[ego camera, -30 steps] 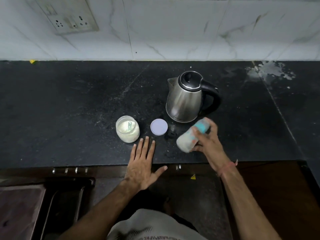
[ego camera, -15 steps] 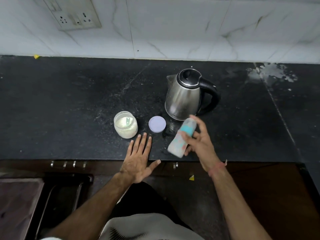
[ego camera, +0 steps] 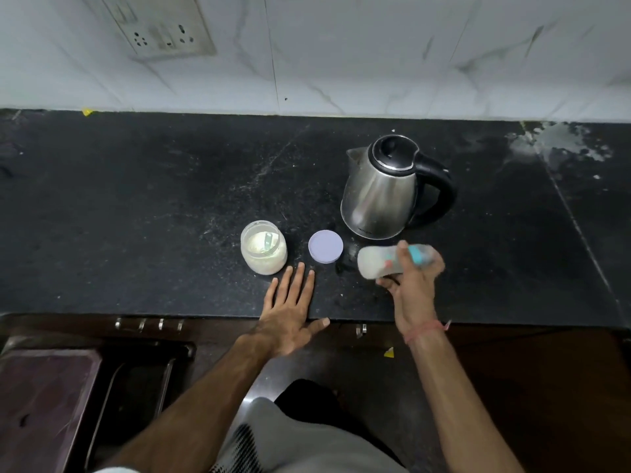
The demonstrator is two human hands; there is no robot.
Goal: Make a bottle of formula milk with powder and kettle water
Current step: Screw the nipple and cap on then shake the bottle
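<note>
My right hand grips a baby bottle with a teal collar, held almost sideways above the counter and blurred by motion; its milky base points left. A steel kettle with a black lid and handle stands just behind it. An open jar of white powder, with a scoop inside, stands to the left. Its lilac lid lies flat between jar and kettle. My left hand rests flat on the counter's front edge, fingers spread, just below the jar.
The black stone counter runs to a white marble wall with a socket plate. A pale stain marks the back right. Below the counter edge at the left is a dark drawer or bin.
The bottle in my right hand has swung between tilted and nearly sideways, shifting left and right in front of the kettle. My left hand has stayed flat on the counter.
</note>
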